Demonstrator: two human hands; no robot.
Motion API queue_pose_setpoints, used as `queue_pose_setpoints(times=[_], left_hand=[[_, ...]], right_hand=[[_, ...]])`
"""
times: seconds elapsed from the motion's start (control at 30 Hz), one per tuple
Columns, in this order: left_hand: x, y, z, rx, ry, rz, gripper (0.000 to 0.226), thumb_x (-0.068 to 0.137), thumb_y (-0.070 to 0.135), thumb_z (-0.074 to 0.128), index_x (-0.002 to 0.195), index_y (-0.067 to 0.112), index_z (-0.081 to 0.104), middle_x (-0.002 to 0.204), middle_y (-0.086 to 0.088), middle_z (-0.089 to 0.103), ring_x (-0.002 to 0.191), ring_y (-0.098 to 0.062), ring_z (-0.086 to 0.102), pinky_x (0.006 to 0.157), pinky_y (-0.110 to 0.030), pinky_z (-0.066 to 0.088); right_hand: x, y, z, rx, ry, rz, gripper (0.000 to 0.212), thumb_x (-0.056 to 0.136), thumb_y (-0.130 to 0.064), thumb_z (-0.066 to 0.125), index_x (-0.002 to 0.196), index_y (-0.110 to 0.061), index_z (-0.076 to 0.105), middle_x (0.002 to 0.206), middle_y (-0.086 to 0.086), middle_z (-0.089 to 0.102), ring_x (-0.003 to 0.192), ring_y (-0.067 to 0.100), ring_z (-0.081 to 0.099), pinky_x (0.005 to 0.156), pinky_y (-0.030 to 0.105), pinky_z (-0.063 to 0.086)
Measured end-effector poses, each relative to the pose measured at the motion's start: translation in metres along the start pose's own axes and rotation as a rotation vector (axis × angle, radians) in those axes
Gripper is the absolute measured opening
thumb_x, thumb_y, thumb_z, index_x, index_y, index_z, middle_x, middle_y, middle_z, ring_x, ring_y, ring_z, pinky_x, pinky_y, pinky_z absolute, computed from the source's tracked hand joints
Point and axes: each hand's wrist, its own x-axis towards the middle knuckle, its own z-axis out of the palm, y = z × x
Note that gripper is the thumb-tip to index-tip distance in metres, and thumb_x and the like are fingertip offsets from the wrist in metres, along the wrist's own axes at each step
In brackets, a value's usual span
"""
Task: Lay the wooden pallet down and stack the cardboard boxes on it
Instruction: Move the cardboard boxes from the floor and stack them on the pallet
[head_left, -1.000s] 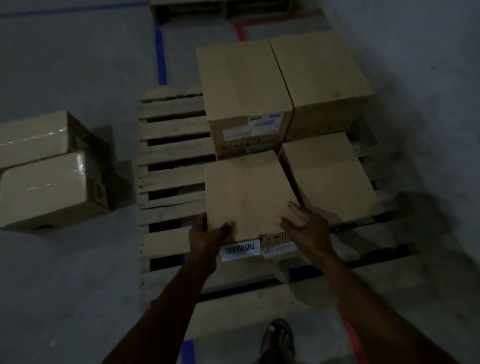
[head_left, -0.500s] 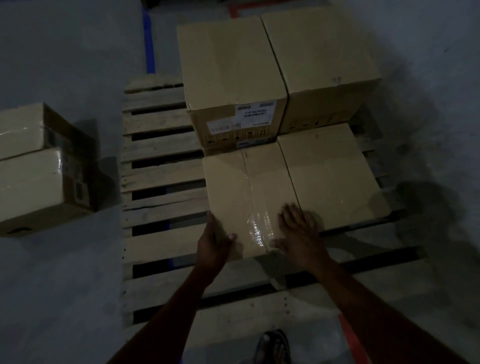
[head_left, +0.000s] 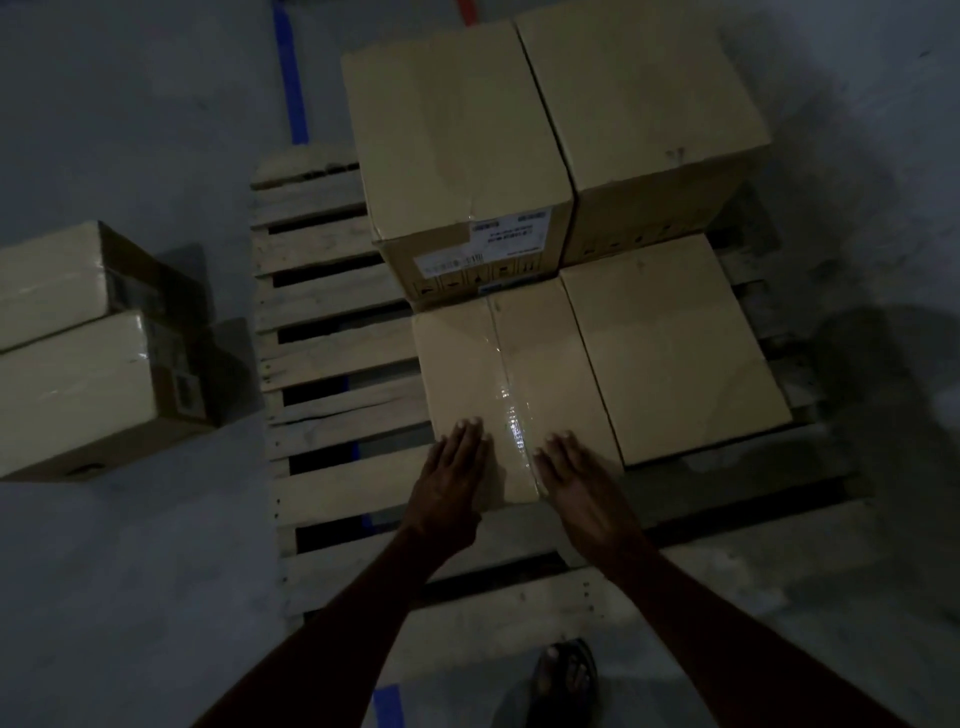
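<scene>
The wooden pallet (head_left: 332, 322) lies flat on the floor (head_left: 130, 571). Both hands are released, fingers straight. The left hand (head_left: 452, 478) and right hand (head_left: 582, 483) rest flat on the near end of the taped box (head_left: 498, 374), which sits on the pallet. It touches a plain box (head_left: 670, 348) toward the right edge and a labelled box (head_left: 452, 140) behind it. Two spare boxes (head_left: 78, 384) lie on the floor off the pallet's left edge.

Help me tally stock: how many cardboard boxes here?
6. On the pallet: far-left box, far-right box, near-left box, near-right box. Floor, left: farther box, nearer box. More may hide beneath.
</scene>
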Motion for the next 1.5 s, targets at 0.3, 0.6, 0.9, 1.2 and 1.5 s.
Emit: queue_pose_setpoints(times=[0.3,0.6,0.9,1.2,1.5], left_hand=[[0.018,-0.004,0.001,-0.027,0.02,-0.021,0.124,0.057,0.052,0.084,0.157,0.003,0.028,0.166,-0.02,0.019,0.153,-0.036,0.014,0.123,-0.055,0.023],[0.03,0.004,-0.025,-0.04,-0.256,-0.121,0.129,0.063,0.08,0.046,0.162,0.012,-0.002,0.165,-0.007,-0.023,0.153,-0.025,-0.021,0.128,-0.045,-0.001],[0.007,0.008,-0.174,-1.016,0.015,-0.65,0.071,0.092,0.051,0.068,0.15,0.015,0.047,0.156,-0.007,0.047,0.138,-0.023,0.049,0.114,-0.036,0.043],[-0.076,-0.201,-0.24,-1.369,0.52,-0.992,0.061,0.094,0.042,0.068,0.147,0.015,0.051,0.148,-0.003,0.053,0.128,-0.013,0.049,0.102,-0.026,0.038],[-0.169,-0.473,-0.235,-1.31,0.592,-1.267,0.092,0.08,0.065,0.073,0.154,0.022,0.04,0.161,-0.003,0.035,0.144,-0.024,0.039,0.117,-0.045,0.038]], right_hand=[[0.01,0.007,0.0,-0.003,0.101,-0.028,0.075,0.07,-0.019,0.067,0.141,0.0,0.052,0.147,0.027,0.048,0.135,0.048,0.046,0.113,0.049,0.017],[0.015,-0.005,-0.015,0.147,0.009,0.037,0.089,0.051,-0.014,0.082,0.134,0.004,0.057,0.142,0.03,0.052,0.13,0.052,0.05,0.1,0.059,0.05],[0.003,-0.072,-0.158,0.395,0.309,0.219,0.042,0.08,-0.006,0.068,0.121,-0.003,0.066,0.116,0.017,0.07,0.108,0.036,0.065,0.093,0.041,0.052],[0.139,-0.277,-0.252,0.662,0.389,0.192,0.063,0.097,-0.023,0.061,0.153,-0.007,0.037,0.148,0.018,0.051,0.135,0.035,0.048,0.109,0.041,0.043],[0.314,-0.493,-0.25,0.69,0.137,0.055,0.078,0.095,-0.045,0.057,0.159,-0.016,0.022,0.158,0.013,0.038,0.142,0.032,0.04,0.115,0.046,0.037]])
